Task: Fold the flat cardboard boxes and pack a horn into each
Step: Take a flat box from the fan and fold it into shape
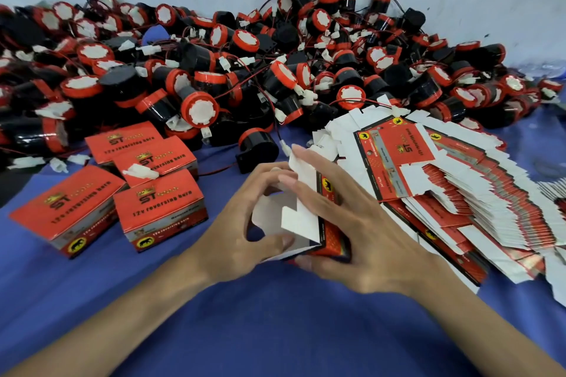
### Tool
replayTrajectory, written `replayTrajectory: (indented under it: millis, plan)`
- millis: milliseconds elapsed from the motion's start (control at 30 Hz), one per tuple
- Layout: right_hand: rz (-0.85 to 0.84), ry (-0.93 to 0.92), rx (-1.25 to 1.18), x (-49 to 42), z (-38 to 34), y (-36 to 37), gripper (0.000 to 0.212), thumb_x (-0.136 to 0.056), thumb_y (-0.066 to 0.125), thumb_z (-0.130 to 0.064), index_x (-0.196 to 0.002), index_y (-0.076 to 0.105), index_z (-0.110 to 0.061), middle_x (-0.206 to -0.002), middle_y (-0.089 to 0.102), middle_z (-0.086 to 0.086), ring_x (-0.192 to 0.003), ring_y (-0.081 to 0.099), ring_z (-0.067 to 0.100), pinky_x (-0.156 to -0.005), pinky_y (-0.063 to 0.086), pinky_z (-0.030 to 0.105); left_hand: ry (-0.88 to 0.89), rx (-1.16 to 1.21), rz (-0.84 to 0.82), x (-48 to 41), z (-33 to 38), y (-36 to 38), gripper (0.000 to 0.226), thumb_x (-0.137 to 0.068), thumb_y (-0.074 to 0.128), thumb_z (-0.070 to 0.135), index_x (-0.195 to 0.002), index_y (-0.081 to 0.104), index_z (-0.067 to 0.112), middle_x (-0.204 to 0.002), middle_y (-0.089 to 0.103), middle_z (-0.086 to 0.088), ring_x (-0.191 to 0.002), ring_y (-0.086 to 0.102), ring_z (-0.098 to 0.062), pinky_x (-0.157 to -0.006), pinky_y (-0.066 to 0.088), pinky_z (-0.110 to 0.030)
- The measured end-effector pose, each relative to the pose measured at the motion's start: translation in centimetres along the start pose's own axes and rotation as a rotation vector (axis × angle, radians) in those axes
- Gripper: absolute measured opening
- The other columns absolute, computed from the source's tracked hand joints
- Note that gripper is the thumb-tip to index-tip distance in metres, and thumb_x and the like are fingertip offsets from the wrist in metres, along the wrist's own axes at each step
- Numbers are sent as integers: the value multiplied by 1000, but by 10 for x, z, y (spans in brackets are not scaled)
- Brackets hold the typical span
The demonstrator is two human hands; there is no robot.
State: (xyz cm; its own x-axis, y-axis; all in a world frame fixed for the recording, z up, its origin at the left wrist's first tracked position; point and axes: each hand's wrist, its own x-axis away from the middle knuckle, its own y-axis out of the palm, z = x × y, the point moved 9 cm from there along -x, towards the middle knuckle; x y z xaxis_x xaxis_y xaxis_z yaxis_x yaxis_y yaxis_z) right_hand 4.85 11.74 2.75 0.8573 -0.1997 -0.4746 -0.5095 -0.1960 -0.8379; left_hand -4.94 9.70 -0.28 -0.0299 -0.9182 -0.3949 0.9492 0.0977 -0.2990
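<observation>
Blue cloth (pixel 275 315) covers the work surface, with a pale wall behind. The half-formed box (pixel 301 214) sits between both hands, white flaps facing the viewer. The left hand (pixel 242 229) pinches the flaps, thumb below and fingers curled above, apparently to tuck them inward. The right hand (pixel 352 223) clasps the red body between thumb and laid-over fingers, steadying it against that push. Flat cardboard boxes (pixel 395 147) fan out just beyond the right hand, within reach. Finished boxes (pixel 159 205) stand beside the left hand. The horn pile (pixel 199 107) lies beyond both.
</observation>
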Motion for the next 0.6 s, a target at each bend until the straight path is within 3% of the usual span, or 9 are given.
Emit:
replayTrajectory:
  millis: [133, 267, 433, 533, 600]
  plan:
    - [15, -35, 11, -2, -5, -1, 65, -79, 76, -31, -135, 51, -12, -151, 35, 10, -124, 46, 31, -98, 41, 45, 10, 19, -22, 1, 1, 1, 61, -74, 66, 32, -128, 42, 15, -128, 41, -2, -113, 51, -22, -87, 45, -27]
    - [82, -54, -12, -2, -7, -5, 45, -78, 74, -33, -114, 68, -8, -130, 56, 8, -115, 53, 30, -95, 43, 45, 18, 26, -41, 1, 1, 4, 70, -71, 68, 32, -130, 41, 6, -131, 40, -8, -125, 44, -31, -96, 45, -36]
    - [143, -19, -24, -2, -1, -8, 41, -78, 68, -45, -91, 73, -6, -102, 64, 8, -95, 55, 27, -85, 44, 36, -4, 67, -58, 2, -3, 5, 73, -71, 59, 38, -135, 39, 10, -135, 41, -4, -130, 40, -30, -102, 40, -42]
    - [173, 18, -62, -1, 3, -9, 42, -76, 68, -46, -75, 71, -5, -88, 62, 6, -86, 53, 25, -77, 45, 33, -27, 69, -7, 2, -7, -1, 73, -73, 51, 44, -139, 36, 17, -139, 45, 0, -132, 39, -25, -106, 34, -34]
    - [206, 30, -72, 0, 5, -10, 42, -77, 67, -45, -71, 68, -4, -85, 61, 5, -84, 52, 25, -76, 44, 31, -26, 101, 46, 1, -4, -5, 72, -76, 54, 55, -137, 39, 20, -137, 47, 1, -128, 44, -20, -100, 39, -29]
